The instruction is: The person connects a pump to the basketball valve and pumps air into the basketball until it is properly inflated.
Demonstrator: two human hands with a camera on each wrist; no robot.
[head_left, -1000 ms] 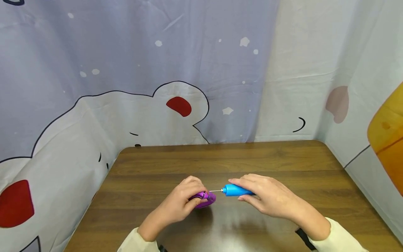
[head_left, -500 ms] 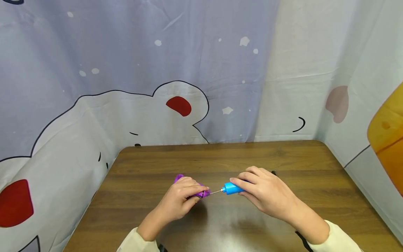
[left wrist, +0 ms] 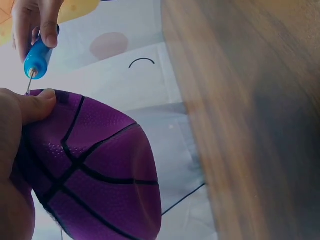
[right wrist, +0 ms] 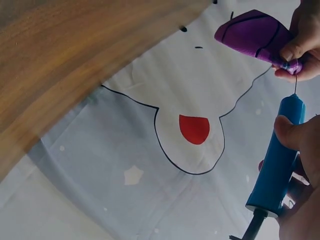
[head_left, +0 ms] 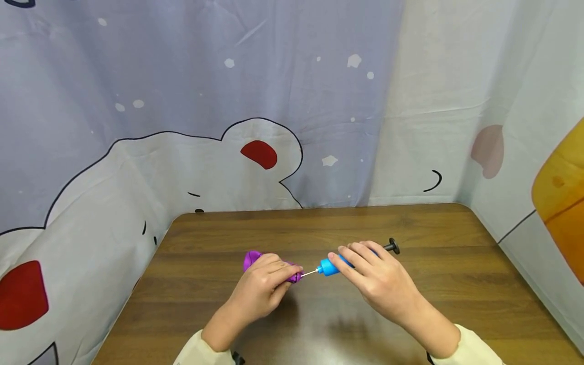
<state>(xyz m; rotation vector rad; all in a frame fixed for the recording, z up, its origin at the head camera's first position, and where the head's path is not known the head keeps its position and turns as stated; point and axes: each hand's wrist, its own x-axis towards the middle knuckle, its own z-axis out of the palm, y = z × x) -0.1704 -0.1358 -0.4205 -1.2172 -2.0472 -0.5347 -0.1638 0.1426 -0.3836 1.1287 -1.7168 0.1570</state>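
My left hand (head_left: 257, 286) pinches a limp, deflated purple ball with black seam lines (left wrist: 107, 155), a small basketball by its pattern. Its thumb presses near the ball's edge, and the rest sags below in the left wrist view. My right hand (head_left: 385, 284) grips the blue barrel of a hand pump (right wrist: 276, 165). The pump's black handle (head_left: 392, 247) sticks out behind that hand. From its front a thin metal needle (head_left: 309, 274) reaches the ball's pinched edge. How deep the needle sits in the ball cannot be seen.
Both hands are above a brown wood-grain table (head_left: 219, 233). A curtain (head_left: 182, 76) with cartoon bears stands behind the table and along its sides.
The ball has turned so its loose part points up and left. The pump has tilted, its rear end rising into view past my right hand. The needle stays at the ball's edge.
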